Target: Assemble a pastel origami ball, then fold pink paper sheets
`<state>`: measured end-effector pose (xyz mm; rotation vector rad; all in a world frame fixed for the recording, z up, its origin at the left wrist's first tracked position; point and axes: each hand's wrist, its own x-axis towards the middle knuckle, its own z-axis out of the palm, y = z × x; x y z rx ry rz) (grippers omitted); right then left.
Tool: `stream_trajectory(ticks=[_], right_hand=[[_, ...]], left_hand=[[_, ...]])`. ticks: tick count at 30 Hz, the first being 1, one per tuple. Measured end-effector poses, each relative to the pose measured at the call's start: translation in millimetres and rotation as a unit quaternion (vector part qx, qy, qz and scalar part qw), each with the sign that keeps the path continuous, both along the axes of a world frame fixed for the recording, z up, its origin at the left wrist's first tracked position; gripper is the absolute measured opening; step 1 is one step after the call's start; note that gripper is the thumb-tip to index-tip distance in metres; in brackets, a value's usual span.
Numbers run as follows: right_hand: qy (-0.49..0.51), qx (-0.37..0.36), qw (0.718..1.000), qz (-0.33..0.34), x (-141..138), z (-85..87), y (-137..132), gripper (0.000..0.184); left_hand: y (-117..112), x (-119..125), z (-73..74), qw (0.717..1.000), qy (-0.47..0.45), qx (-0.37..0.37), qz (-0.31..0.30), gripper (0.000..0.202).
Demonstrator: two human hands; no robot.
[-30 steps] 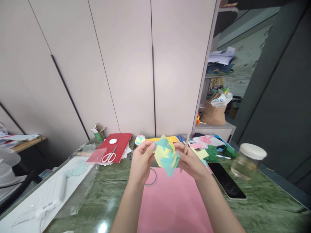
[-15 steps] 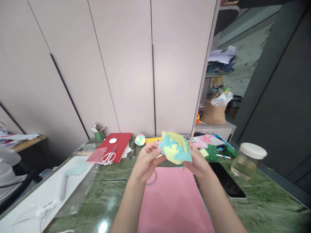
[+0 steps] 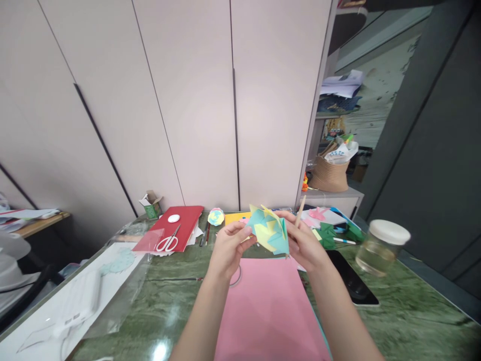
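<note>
Both hands hold a folded paper piece (image 3: 269,232) of teal and yellow sheets, raised above a pink sheet (image 3: 268,311) on the green marble table (image 3: 406,306). My left hand (image 3: 230,246) pinches its left edge between thumb and fingers. My right hand (image 3: 305,242) grips its right side, and a thin wooden stick (image 3: 299,210) also sits in that hand, pointing up.
A black phone (image 3: 352,284) and a lidded glass jar (image 3: 381,241) lie to the right. Scissors (image 3: 170,241) rest on a red folder (image 3: 176,226) at the back left. Paper scraps, green folded pieces (image 3: 330,234) and a clear plastic sleeve (image 3: 124,296) crowd the table.
The paper piece has been turned in my hands, from hanging point-down to facing more upright, and both hands have risen slightly and shifted right.
</note>
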<state>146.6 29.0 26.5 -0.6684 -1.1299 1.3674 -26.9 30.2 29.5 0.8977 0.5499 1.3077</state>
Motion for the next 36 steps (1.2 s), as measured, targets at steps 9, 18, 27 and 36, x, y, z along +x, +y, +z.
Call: stream_trajectory(ticks=[9, 18, 27, 36], right_hand=[[-0.007, 0.001, 1.0, -0.003, 1, 4.1, -2, 0.03], [-0.006, 0.009, 1.0, 0.001, 1, 2.7, -2, 0.026], [-0.01, 0.015, 1.0, 0.005, 1, 1.6, -1, 0.024], [-0.007, 0.008, 1.0, 0.017, 0, -0.3, -1, 0.021]], left_hand=[[5, 6, -6.9, 1.0, 0.005, -0.004, 0.027, 0.022], [3, 10, -4.8, 0.998, 0.011, -0.002, 0.069, 0.023], [3, 11, -5.5, 0.996, 0.017, 0.003, 0.084, 0.022], [1, 11, -5.1, 0.996, 0.03, 0.022, 0.082, 0.019]])
